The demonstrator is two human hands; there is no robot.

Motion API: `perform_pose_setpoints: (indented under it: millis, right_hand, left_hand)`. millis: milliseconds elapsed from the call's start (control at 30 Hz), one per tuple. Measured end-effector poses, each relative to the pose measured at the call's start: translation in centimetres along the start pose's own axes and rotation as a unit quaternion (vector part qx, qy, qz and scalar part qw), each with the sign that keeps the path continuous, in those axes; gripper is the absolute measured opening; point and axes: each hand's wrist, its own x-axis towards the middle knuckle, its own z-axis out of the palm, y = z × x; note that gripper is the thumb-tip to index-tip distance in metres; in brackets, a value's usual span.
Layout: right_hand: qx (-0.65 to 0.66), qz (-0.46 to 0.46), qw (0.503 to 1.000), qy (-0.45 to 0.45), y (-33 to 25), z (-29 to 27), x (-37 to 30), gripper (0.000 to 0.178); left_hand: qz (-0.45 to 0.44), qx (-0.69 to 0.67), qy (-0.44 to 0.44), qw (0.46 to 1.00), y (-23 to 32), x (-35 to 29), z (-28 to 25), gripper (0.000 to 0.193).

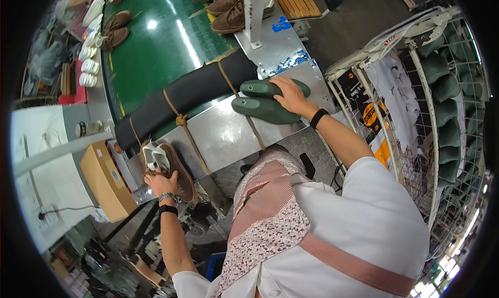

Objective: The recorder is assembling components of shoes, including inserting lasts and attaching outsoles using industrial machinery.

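On the metal ledge at the right lie two dark green shoe lasts [261, 109], side by side. My right hand [292, 96] is closed over the farther shoe last [258, 88], fingers on its top and thumb toward the nearer one. At the left end of the ledge, my left hand [162, 183] grips a pair of brown shoes [183, 179] with white material showing in their openings. My left fingers are partly hidden against the shoes.
A black padded roll [192, 92], tied with brown cord, runs along the green conveyor belt [150, 48]. Brown shoes [228, 17] stand on the belt's far side. At right is a wire rack [416, 116] of green lasts; at left, a cardboard box [106, 181].
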Motion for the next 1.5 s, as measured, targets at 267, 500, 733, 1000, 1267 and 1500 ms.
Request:
perform_pose_setpoints:
  millis: [267, 500, 733, 1000, 1267, 1500]
  right_hand:
    - [0.047, 0.098, 0.987, 0.116, -1.1, -0.2, -4.0, 0.053]
    - [0.045, 0.087, 0.989, 0.114, -5.0, 0.0, -2.5, 0.048]
    - [-0.108, 0.030, 0.994, -0.004, -8.6, 3.1, 0.6, 0.045]
    - [-0.153, -0.009, 0.980, -0.130, -11.5, 4.5, 1.4, 0.043]
    - [-0.181, 0.070, 0.975, -0.106, -16.1, 4.7, -5.1, 0.035]
    - [0.075, 0.525, 0.815, 0.233, -16.1, 10.7, -7.6, 0.081]
  left_hand:
    - [0.000, -0.045, -0.194, 0.980, -2.7, 3.8, 1.6, 0.077]
    - [0.017, -0.022, -0.227, 0.973, -2.7, 7.6, 2.1, 0.063]
    - [0.230, -0.082, -0.162, 0.956, 0.3, 12.2, -6.5, 0.033]
    - [0.502, 0.070, -0.031, 0.861, 9.2, 31.5, -15.6, 0.030]
    - [0.461, 0.099, -0.021, 0.882, 18.7, 43.9, -10.1, 0.021]
    - [0.525, -0.283, -0.101, 0.796, 27.8, 28.6, -3.4, 0.026]
